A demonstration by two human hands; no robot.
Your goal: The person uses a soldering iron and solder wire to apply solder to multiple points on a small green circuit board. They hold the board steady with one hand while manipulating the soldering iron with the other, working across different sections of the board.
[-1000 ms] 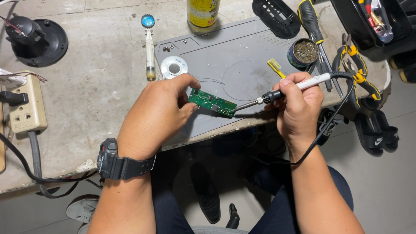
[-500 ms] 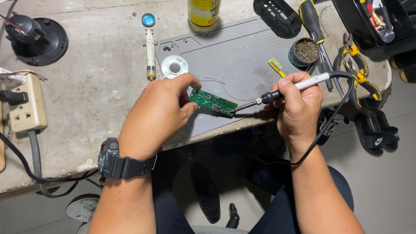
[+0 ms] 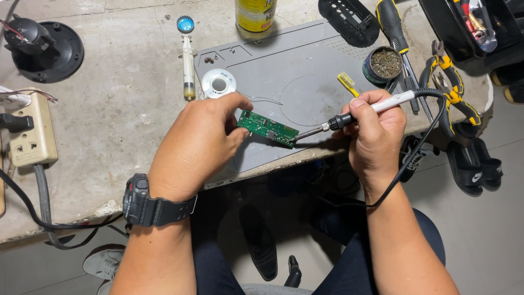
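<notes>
A small green circuit board (image 3: 268,129) is pinched by one end in the closed fingers of the left hand (image 3: 199,145) and held over the grey mat (image 3: 295,71), so the free end is exposed. The soldering iron (image 3: 355,113) is gripped like a pen in the curled fingers of the right hand (image 3: 376,134), and its tip seems to touch the board edge; 1 solder spool (image 3: 219,83) lies near

Left hand (image 3: 199,145): bare, black digital watch (image 3: 143,202) on wrist, lower left. Right hand (image 3: 375,131): bare, no sleeve. Dark trousers (image 3: 376,257), bottom centre.
</notes>
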